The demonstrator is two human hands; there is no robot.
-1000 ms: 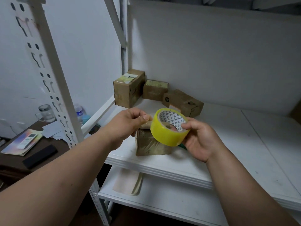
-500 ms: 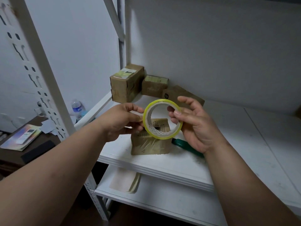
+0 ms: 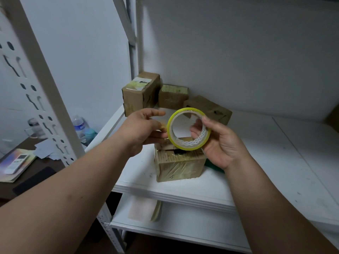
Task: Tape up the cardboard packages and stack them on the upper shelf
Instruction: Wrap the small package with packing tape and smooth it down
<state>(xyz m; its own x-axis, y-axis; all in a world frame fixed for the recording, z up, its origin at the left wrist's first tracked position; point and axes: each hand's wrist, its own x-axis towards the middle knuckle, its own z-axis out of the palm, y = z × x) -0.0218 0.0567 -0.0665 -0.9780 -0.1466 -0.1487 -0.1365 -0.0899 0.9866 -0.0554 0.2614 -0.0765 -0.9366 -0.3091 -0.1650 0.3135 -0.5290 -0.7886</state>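
The right hand (image 3: 218, 143) grips the yellow tape roll (image 3: 189, 132) upright while the left hand (image 3: 145, 131) pinches at its rim, likely seeking the loose end for the brown cardboard package (image 3: 180, 165) below.

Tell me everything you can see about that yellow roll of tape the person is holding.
The yellow roll of tape is a ring of glossy translucent yellow plastic tape wound on a white core patterned inside with small triangles. It is held up in the air on edge, its open centre facing the camera. The right hand grips its right side, fingers reaching through the hole. The left hand pinches at its left edge. It hangs above a small taped cardboard box.
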